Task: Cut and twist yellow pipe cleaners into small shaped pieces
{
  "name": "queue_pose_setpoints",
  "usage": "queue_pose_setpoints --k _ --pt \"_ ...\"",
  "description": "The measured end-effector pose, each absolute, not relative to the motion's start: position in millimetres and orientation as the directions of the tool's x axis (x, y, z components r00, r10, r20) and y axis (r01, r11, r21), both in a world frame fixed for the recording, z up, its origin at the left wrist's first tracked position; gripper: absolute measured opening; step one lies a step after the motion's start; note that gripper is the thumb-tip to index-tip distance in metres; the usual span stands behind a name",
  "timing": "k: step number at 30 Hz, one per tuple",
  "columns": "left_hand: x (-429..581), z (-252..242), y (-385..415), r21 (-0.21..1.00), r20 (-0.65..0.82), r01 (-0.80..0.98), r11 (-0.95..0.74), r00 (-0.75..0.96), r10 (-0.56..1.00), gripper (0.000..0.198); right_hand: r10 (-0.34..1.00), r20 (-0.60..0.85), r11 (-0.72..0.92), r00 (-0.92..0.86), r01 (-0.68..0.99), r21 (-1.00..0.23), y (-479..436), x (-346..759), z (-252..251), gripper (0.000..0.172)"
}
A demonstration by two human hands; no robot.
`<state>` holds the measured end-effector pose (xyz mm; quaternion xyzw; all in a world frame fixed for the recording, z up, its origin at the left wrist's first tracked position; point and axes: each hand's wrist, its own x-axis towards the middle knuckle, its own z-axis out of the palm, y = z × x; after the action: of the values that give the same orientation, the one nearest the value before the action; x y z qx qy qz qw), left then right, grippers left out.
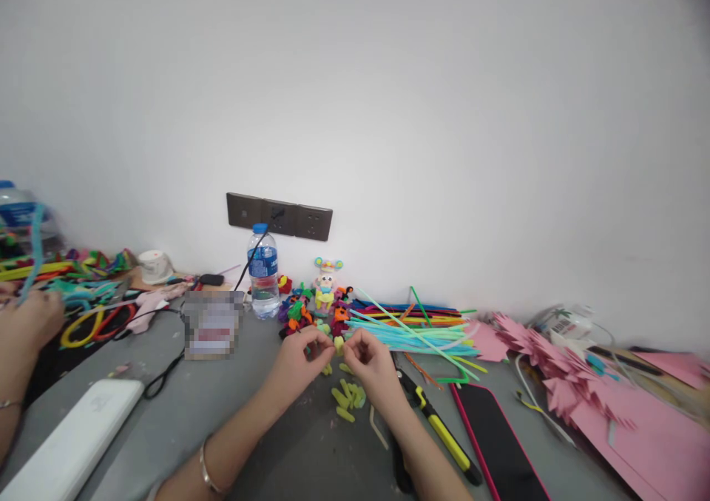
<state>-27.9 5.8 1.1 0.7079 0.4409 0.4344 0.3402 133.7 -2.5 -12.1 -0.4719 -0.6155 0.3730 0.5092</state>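
Note:
My left hand (302,362) and my right hand (370,368) meet above the middle of the table, fingertips pinched. Between them is a small yellow fuzzy piece (339,345), apparently a bent bit of pipe cleaner, gripped from both sides. Just below, several short yellow-green pipe cleaner pieces (345,396) lie loose on the grey tabletop (299,442). Black-and-yellow pliers (447,436) rest right of my right forearm, which partly hides them. Behind my hands stand a small figurine (325,288) and a cluster of colourful fuzzy figures (296,312).
Long pipe cleaners (416,334) lie behind on the right. A phone (499,442) and pink paper (643,427) are farther right. On the left are a water bottle (264,275), a white slab-shaped device (78,442), and another person's hand (33,323) with a blue pipe cleaner (36,246).

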Motion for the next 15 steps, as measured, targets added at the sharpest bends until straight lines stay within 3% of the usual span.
queue_pose_setpoints --k 15 --pt "-31.2 -1.9 7.5 0.858 0.327 0.342 -0.385 0.215 0.920 0.011 0.964 0.258 0.265 -0.061 0.179 -0.947 -3.2 134.6 -10.3 0.023"
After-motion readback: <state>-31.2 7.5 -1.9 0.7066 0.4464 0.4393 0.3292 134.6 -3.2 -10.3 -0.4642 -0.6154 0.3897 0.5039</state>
